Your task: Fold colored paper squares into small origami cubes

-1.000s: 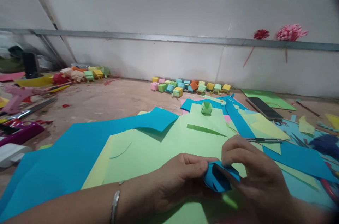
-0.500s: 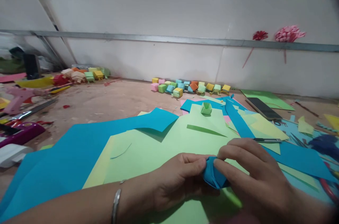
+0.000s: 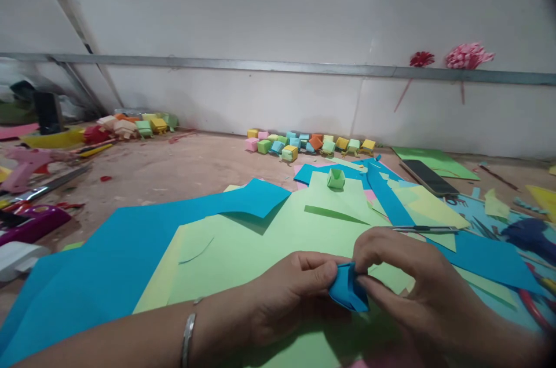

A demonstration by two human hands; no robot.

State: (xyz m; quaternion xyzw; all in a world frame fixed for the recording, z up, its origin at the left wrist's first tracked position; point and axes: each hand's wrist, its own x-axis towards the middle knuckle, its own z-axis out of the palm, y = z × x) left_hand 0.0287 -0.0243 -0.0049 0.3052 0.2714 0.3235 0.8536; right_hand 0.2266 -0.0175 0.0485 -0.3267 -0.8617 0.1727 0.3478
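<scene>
A small folded blue paper box (image 3: 348,288) is held between my two hands, just above a light green paper sheet (image 3: 243,258). My left hand (image 3: 295,292) grips its left side, thumb on the near face and the other fingers partly hidden behind it. At the box's upper right edge, the thumb and index finger of my right hand (image 3: 408,281) pinch the paper. Farther off, an open light green paper box (image 3: 336,178) sits on the sheets beside a narrow green strip (image 3: 336,214).
Large blue sheets (image 3: 130,252) spread to the left. A cutter knife (image 3: 428,229) and a phone (image 3: 429,177) lie right. Several small folded boxes (image 3: 291,152) line the white wall. A pink glue gun (image 3: 26,168) and a purple tape dispenser (image 3: 43,223) are at far left.
My right hand's thumb has dropped away from the index finger and now presses the box's right edge. The blue box has turned slightly and shows more of its folded side.
</scene>
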